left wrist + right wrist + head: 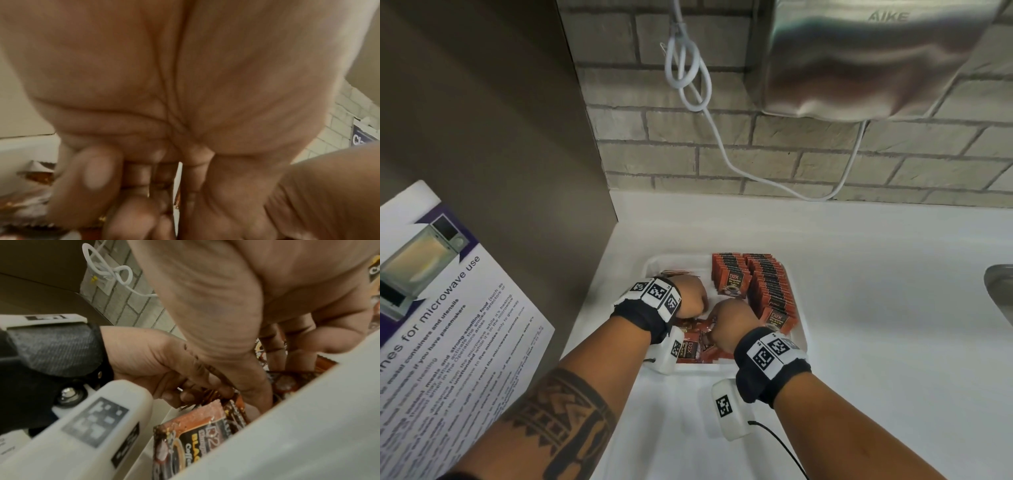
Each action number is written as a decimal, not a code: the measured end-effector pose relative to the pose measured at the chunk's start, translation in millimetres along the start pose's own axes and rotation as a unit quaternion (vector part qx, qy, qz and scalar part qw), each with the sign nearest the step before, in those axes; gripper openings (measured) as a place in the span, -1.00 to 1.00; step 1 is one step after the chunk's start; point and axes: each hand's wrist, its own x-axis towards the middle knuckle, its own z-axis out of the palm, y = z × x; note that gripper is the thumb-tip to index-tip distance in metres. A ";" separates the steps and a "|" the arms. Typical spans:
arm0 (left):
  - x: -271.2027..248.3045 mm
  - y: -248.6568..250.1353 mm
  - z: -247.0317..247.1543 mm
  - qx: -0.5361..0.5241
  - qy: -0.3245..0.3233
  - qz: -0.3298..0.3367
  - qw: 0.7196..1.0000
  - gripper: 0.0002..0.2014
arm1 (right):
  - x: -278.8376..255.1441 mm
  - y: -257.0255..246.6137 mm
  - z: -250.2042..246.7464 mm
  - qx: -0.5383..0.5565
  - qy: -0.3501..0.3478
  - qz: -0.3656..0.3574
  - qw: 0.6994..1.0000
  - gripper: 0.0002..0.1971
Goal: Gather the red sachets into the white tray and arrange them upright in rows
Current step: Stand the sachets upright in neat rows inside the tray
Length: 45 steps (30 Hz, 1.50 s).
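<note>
We see the white tray (796,337) sitting on the white surface (876,308), close to the brick wall (808,150). Two rows of red sachets (763,284) stand upright in the tray's right half, packed face to back. The rest lie as loose sachets (690,349) in a heap in the near left part of the tray, some flat with the printed face up.

Both of our hands are down in that heap, side by side and almost touching. Our left hand (688,296) has its fingers curled, and in the right wrist view those fingers (185,391) pinch the edges of a thin bunch of sachets (211,394). Our right hand (729,322) reaches down with its fingers bent toward the tray floor, fingertips among the flat sachets; we cannot tell whether it actually holds one or only touches them. The left wrist view is blurred and mostly filled with palm, so it adds little.

A steel hand dryer (876,58) hangs on the wall above, with a white cable (688,68) knotted and trailing down beside it. A printed microwave notice (445,308) sits at the left, and the rim of a metal sink (1000,291) shows at the far right.
</note>
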 end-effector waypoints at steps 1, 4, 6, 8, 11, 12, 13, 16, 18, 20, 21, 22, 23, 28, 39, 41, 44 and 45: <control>-1.4 -0.3 0.4 0.006 -0.005 -0.002 1.000 -0.71 | 0.1 0.2 1.4 -0.007 0.001 0.001 1.000 -0.65; -6.3 0.9 1.1 0.022 -0.022 0.001 1.000 -0.68 | -0.6 -0.3 2.7 -0.034 0.018 -0.001 0.999 -0.66; -9.3 0.9 1.4 0.030 -0.022 0.007 0.999 -0.64 | -0.8 -0.7 3.1 -0.030 0.023 -0.006 0.999 -0.65; -12.6 -0.7 1.1 0.026 -0.020 0.013 0.999 -0.62 | -0.1 -2.2 3.7 -0.013 0.005 -0.011 1.000 -0.65; -17.8 -2.5 -0.3 0.021 -0.017 0.028 0.999 -0.59 | -0.3 -4.1 4.0 0.009 -0.003 -0.020 1.000 -0.68; -19.3 -3.3 -0.5 0.015 -0.016 0.029 0.999 -0.57 | -0.6 -4.0 4.9 0.018 -0.003 -0.020 1.000 -0.68; -20.7 -4.3 -0.9 0.011 -0.016 0.029 0.999 -0.56 | -1.6 -3.7 4.8 0.022 -0.007 -0.020 1.000 -0.67; -22.9 -8.1 -0.4 0.003 -0.017 0.029 0.999 -0.55 | -3.7 -1.9 2.4 0.035 -0.039 -0.018 0.998 -0.71; -23.2 -10.4 -0.6 0.000 -0.017 0.028 0.999 -0.58 | -5.3 -0.2 -0.9 0.046 -0.058 -0.021 0.997 -0.68; -23.2 -10.7 -0.4 -0.005 -0.015 0.026 1.000 -0.61 | -7.6 1.9 -4.3 0.069 -0.061 -0.018 0.996 -0.65; -23.3 -10.6 -0.6 0.001 -0.011 0.025 1.000 -0.60 | -8.2 3.0 -5.4 0.085 -0.057 -0.017 0.995 -0.65; -23.9 -10.1 -1.1 0.012 -0.009 0.024 1.000 -0.57 | -8.5 3.8 -6.1 0.098 -0.052 -0.016 0.994 -0.66; -25.0 -9.5 -1.3 0.026 -0.010 0.019 0.999 -0.57 | -10.0 4.5 -7.1 0.104 -0.048 -0.014 0.993 -0.67; -26.9 -8.1 -1.2 0.037 -0.029 -0.018 0.999 -0.69 | -15.7 10.9 -10.7 0.124 -0.018 -0.020 0.992 -0.71; -26.8 -6.4 -2.2 -0.007 -0.027 -0.065 0.997 -0.69 | -26.3 16.5 -25.3 0.085 0.051 -0.003 0.995 -0.84; -27.0 -7.2 -2.1 -0.016 -0.023 -0.071 0.997 -0.69 | -29.8 15.7 -32.4 0.071 0.055 -0.015 0.996 -0.83; -26.7 -8.9 -3.5 -0.055 -0.007 -0.067 0.996 -0.69 | -35.0 16.6 -44.9 0.077 0.073 -0.026 0.994 -0.81; -25.2 -9.3 -4.2 -0.086 -0.006 -0.067 0.994 -0.69 | -39.1 15.9 -50.7 0.091 0.079 -0.027 0.992 -0.76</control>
